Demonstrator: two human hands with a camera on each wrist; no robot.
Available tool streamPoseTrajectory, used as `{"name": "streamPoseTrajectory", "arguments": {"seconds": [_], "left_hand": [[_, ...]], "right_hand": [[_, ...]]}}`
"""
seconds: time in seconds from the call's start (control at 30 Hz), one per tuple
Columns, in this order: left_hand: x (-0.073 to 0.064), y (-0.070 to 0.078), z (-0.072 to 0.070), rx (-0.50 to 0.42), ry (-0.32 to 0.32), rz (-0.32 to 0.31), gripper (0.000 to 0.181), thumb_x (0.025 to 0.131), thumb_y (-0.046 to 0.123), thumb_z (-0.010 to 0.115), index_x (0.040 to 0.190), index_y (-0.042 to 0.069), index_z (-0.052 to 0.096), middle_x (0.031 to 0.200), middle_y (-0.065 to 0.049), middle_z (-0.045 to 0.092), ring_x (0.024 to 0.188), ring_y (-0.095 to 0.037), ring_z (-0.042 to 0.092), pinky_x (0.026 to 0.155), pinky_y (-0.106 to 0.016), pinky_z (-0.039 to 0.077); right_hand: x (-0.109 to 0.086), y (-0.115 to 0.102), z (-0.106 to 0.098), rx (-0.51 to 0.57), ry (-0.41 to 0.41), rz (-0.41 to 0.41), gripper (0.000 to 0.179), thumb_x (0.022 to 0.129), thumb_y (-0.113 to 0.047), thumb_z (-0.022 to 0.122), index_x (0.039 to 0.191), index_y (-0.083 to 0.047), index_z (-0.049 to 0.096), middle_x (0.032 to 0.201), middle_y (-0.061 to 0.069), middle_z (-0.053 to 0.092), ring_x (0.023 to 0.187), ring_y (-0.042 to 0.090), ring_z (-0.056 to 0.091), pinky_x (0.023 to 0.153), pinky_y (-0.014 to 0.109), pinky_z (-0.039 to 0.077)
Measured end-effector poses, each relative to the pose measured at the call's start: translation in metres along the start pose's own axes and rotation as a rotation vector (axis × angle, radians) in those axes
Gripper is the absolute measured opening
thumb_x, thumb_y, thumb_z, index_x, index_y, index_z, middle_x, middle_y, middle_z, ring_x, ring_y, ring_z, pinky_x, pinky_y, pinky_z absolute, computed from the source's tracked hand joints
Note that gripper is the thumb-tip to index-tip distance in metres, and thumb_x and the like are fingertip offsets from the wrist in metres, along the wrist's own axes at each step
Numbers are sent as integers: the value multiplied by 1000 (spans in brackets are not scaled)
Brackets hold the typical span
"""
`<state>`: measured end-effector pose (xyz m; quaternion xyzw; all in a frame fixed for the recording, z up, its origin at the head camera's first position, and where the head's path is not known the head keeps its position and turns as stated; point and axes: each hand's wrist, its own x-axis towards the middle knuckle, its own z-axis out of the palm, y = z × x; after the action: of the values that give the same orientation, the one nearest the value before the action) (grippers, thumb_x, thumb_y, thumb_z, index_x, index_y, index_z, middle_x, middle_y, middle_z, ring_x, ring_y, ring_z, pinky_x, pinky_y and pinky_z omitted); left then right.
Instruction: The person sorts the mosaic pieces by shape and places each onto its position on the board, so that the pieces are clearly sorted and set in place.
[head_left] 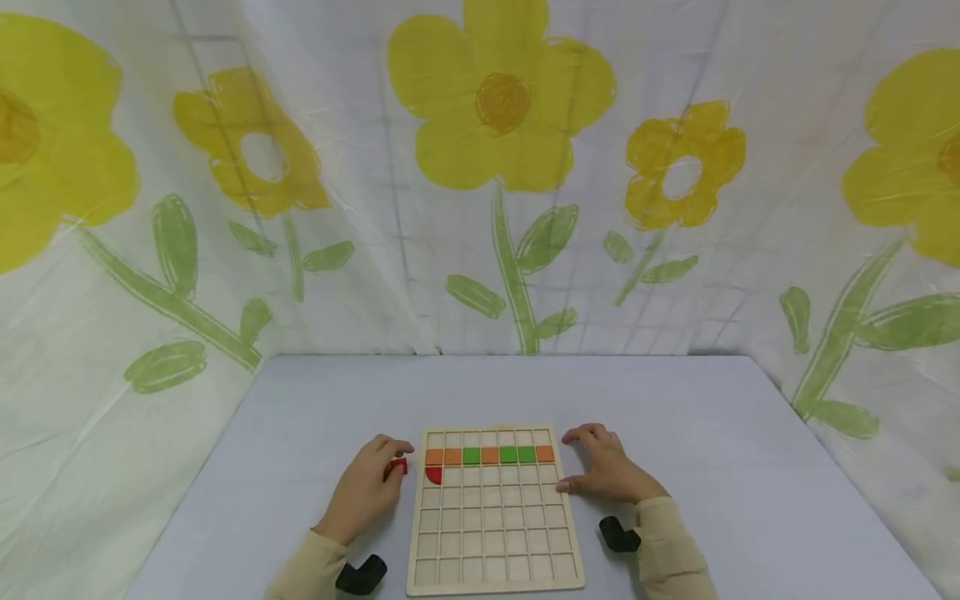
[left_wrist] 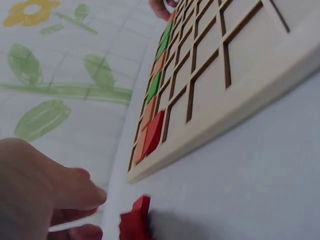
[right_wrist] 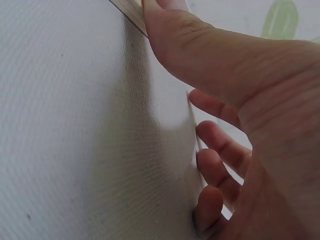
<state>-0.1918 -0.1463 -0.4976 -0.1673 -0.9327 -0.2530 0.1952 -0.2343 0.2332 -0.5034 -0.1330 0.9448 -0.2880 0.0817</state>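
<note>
A pale wooden grid board [head_left: 491, 521] lies flat on the table. Its second row holds several orange tiles [head_left: 434, 457] and green tiles [head_left: 471, 456]; a red round-edged piece [head_left: 433, 475] sits at the left end of the row below. Left of the board, my left hand [head_left: 369, 487] curves loosely around small red pieces [head_left: 397, 467]. In the left wrist view, its fingertips stand apart from a red piece [left_wrist: 135, 222] on the table. A red patch behind the thumb there is mostly hidden. My right hand [head_left: 606, 467] is spread at the board's right edge, thumb against the rim.
The white table [head_left: 697, 417] extends around the board. A curtain [head_left: 337, 308] with yellow flowers hangs behind its far edge. Black wrist devices [head_left: 362, 575] show beside both sleeves.
</note>
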Motion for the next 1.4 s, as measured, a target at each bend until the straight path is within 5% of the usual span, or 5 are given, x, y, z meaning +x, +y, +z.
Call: {"name": "streamPoseTrajectory", "arguments": {"seconds": [0.27, 0.53, 0.93, 1.4], "left_hand": [[-21, -8, -23, 103, -54, -189, 40, 71, 16, 84, 103, 2, 64, 95, -10, 61, 88, -25, 56, 76, -40, 50], [-31, -9, -20, 73, -184, -368, 56, 71, 33, 84, 110, 1, 61, 105, -12, 58, 98, -26, 52, 87, -43, 49], [-34, -5, -12, 143, -139, -386, 46, 71, 31, 84, 96, 1, 59, 98, -11, 54, 89, -24, 48, 78, -39, 50], [-36, -3, -16, 122, -128, -375, 39, 78, 24, 79, 102, 1, 60, 99, -11, 55, 90, -24, 50, 80, -40, 50]], "right_hand": [[2, 1, 2, 6, 25, 0, 67, 65, -54, 82, 118, -22, 55, 131, 7, 45, 119, 35, 40, 94, 54, 40], [1, 1, 3, 19, 27, 11, 67, 65, -52, 83, 118, -21, 57, 131, 8, 46, 120, 34, 40, 95, 54, 39], [0, 1, 2, 29, 30, 11, 68, 65, -52, 83, 119, -20, 57, 133, 10, 45, 120, 34, 39, 95, 54, 39], [0, 2, 3, 25, 41, -12, 66, 65, -52, 83, 117, -20, 57, 130, 9, 47, 119, 34, 41, 95, 55, 39]]}}
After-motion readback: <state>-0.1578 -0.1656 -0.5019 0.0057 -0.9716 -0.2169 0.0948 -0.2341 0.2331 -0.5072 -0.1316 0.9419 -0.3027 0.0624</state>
